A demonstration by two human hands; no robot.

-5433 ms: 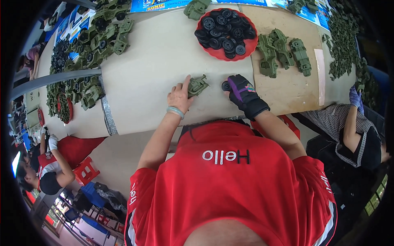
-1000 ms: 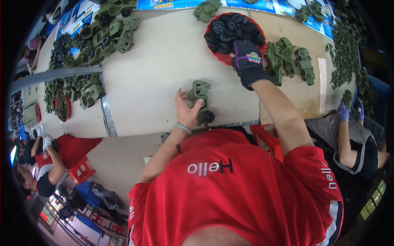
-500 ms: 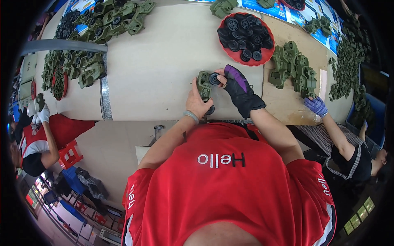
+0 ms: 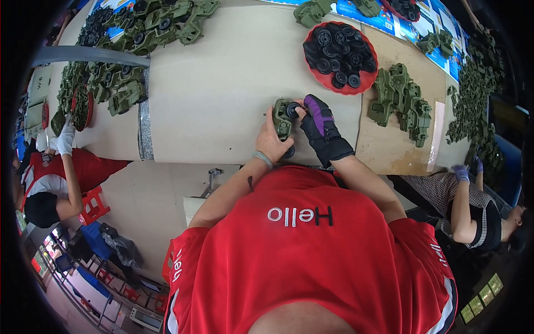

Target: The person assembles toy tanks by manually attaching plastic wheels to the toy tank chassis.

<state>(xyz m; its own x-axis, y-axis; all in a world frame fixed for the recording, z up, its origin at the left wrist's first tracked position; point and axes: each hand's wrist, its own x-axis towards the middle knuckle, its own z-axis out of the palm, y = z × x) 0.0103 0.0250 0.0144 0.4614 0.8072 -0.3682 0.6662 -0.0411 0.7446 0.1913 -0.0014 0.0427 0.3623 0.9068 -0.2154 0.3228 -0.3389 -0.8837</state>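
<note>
My bare left hand is closed around a small green toy vehicle body just above the table's near edge. In my right hand, which wears a black and purple fingerless glove, a black toy wheel is pinched. That wheel touches the upper right side of the vehicle body. Another black wheel shows at the body's lower end, beside my left fingers. My fingers hide part of the body.
Black wheels fill a red dish up and to the right. Green vehicle bodies lie right of my hands, more are heaped far left. A grey bar crosses the left side. People work at both sides, one with a white glove.
My right hand has brought the wheel against the vehicle body, where a gap showed before. The purple-gloved hand of the person on the right has drawn away from the green bodies.
</note>
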